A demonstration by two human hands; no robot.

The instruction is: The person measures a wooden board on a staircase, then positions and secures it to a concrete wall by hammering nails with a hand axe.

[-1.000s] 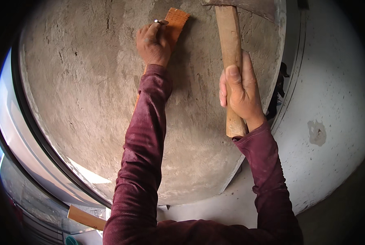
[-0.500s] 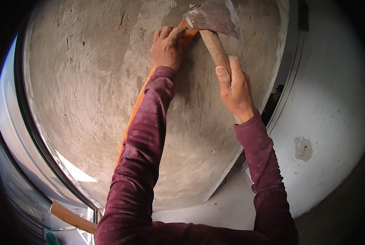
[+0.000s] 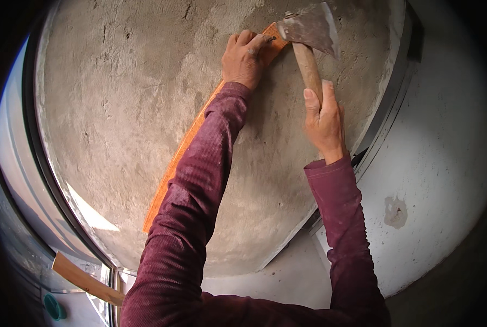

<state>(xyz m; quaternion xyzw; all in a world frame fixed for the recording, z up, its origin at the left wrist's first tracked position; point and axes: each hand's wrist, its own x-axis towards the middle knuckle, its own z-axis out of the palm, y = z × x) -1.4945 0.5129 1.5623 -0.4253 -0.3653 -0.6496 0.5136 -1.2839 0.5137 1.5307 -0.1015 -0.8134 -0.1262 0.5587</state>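
Note:
An orange wooden strip (image 3: 181, 152) lies slantwise against the rough grey wall, partly covered by my left forearm. My left hand (image 3: 244, 59) presses near its upper end, thumb and fingers closed at a small dark nail (image 3: 272, 38). A hatchet with a worn metal head (image 3: 311, 31) and a wooden handle (image 3: 308, 68) is in my right hand (image 3: 326, 122), whose fingers wrap the handle. The blunt back of the hatchet head is close beside the nail, over the strip's tip. Whether they touch, I cannot tell.
The plastered wall (image 3: 129, 109) fills the middle. A dark-framed window (image 3: 36, 147) runs along the left. Lower left, a piece of wood (image 3: 85, 280) juts out above a green round container (image 3: 54, 307). A white wall (image 3: 434, 163) with a patch stands right.
The view has tilted, and both hands appear farther right. The hatchet head has shifted slightly off the strip's end, leaving the nail by my left fingertips in sight. Both grips are unchanged.

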